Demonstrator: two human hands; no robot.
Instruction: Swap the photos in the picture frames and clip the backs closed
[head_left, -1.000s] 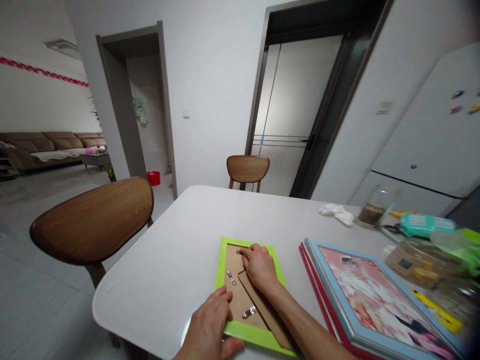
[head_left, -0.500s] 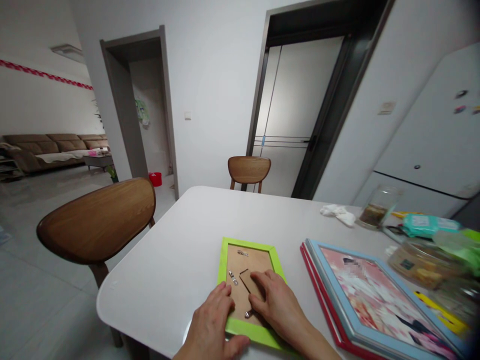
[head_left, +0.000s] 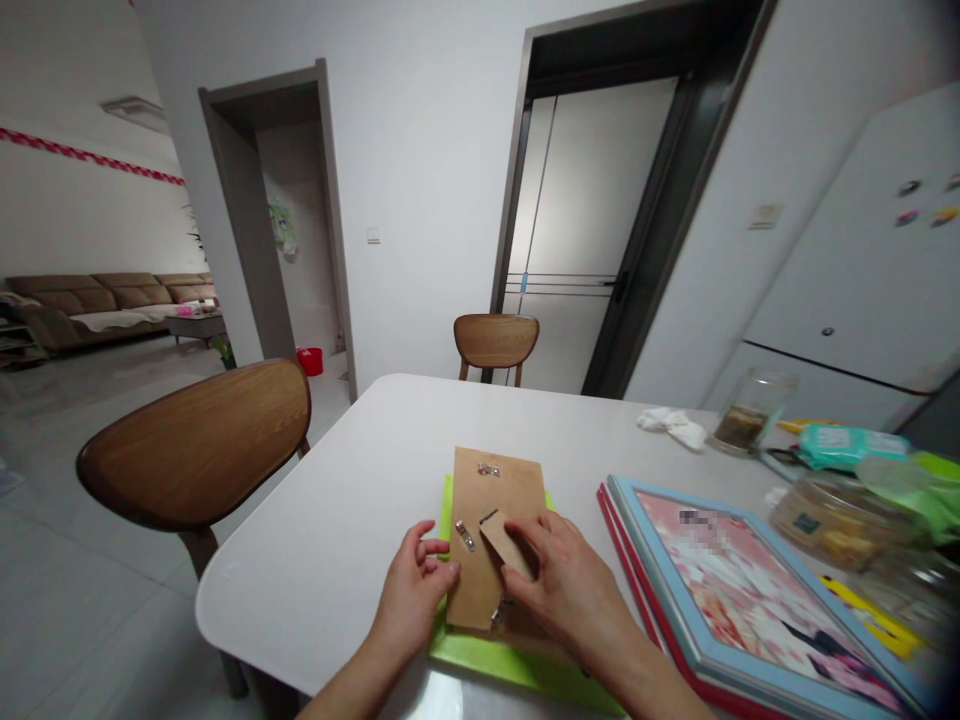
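A brown picture-frame backing board (head_left: 495,490) with small metal clips sits raised over a lime-green picture frame (head_left: 495,665), covering most of it. My right hand (head_left: 566,575) pinches the small stand flap (head_left: 510,540) that tilts up from the board's middle. At the board's left edge is my left hand (head_left: 412,585), fingers loosely bent and apart, a fingertip close to or touching that edge. Whatever lies inside the green frame is hidden under the board.
To the right, a light-blue picture frame (head_left: 697,640) with a photo lies on a red one (head_left: 622,560). Beyond are a crumpled tissue (head_left: 671,427), a glass jar (head_left: 750,415), a teal wipes pack (head_left: 851,447) and a food container (head_left: 840,520). A wooden chair (head_left: 195,445) stands left.
The backing board has come up out of the green frame with my right hand on its flap, which now stands out. My left hand has moved off the frame's lower corner to the board's left edge.
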